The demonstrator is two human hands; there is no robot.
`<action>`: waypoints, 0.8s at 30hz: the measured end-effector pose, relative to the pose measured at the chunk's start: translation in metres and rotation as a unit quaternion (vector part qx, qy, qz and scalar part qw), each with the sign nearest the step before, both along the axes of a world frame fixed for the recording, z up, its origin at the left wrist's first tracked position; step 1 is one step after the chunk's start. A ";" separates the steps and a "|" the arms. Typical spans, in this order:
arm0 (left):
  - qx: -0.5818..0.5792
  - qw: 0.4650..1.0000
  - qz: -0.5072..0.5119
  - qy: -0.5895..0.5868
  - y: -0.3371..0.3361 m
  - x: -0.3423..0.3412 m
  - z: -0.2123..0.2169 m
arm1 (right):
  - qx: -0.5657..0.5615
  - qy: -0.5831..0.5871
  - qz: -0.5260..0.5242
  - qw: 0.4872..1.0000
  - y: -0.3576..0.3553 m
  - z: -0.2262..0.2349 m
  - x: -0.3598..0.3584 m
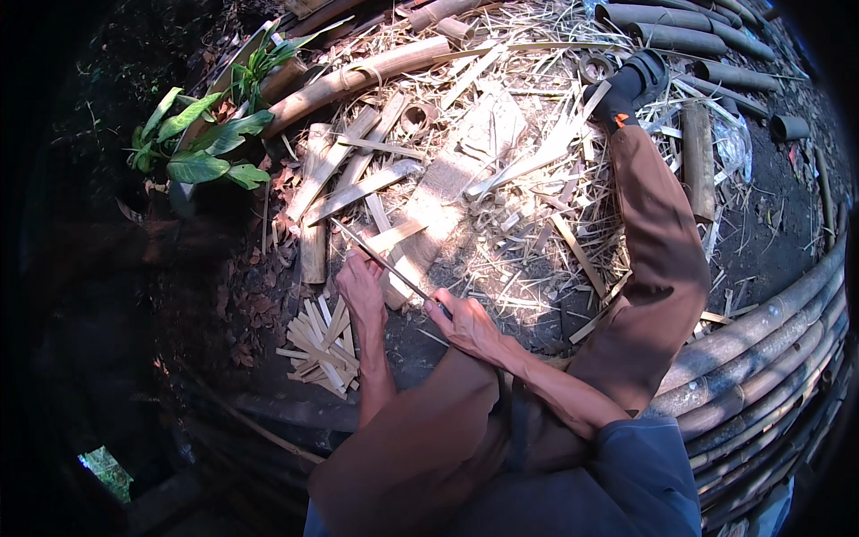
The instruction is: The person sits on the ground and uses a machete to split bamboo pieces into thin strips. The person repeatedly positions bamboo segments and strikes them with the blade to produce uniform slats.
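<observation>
My right hand (465,327) is closed round the handle of a long, thin-bladed knife (380,258). The blade slants up and to the left, passing over the fingers of my left hand (361,285). Those fingers are pinched on a short, pale bamboo strip (398,235), whose free end points right; the blade lies across it or just above it. How the fingertips grip it is partly hidden. Beside my left forearm, a loose pile of cut bamboo strips (320,345) lies on the dark ground.
Ahead is a flat wooden board (447,192) amid bamboo shavings (537,210). Split bamboo pieces (335,166) and a thick bamboo pole (358,80) lie ahead left, near a leafy plant (201,143). Long bamboo poles (761,349) line the right. My outstretched leg (662,233) crosses the right side.
</observation>
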State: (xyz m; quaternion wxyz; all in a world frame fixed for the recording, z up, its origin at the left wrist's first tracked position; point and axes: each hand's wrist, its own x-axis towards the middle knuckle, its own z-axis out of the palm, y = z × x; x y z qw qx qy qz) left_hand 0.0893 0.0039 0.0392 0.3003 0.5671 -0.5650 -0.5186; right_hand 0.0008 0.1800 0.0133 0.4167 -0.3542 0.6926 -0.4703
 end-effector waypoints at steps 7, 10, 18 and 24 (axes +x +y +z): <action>0.015 0.999 0.025 0.034 0.002 -0.003 0.007 | 0.009 0.020 -0.009 1.000 -0.018 -0.014 0.006; 0.000 0.999 0.032 0.037 -0.003 -0.001 0.008 | -0.019 0.039 -0.021 0.999 -0.019 -0.011 0.010; -0.024 0.998 0.048 0.019 0.001 -0.005 -0.002 | 0.024 0.042 -0.016 0.999 -0.009 -0.042 0.000; -0.011 0.998 0.059 0.007 -0.003 -0.002 -0.002 | 0.048 0.018 0.061 0.997 -0.014 -0.013 -0.006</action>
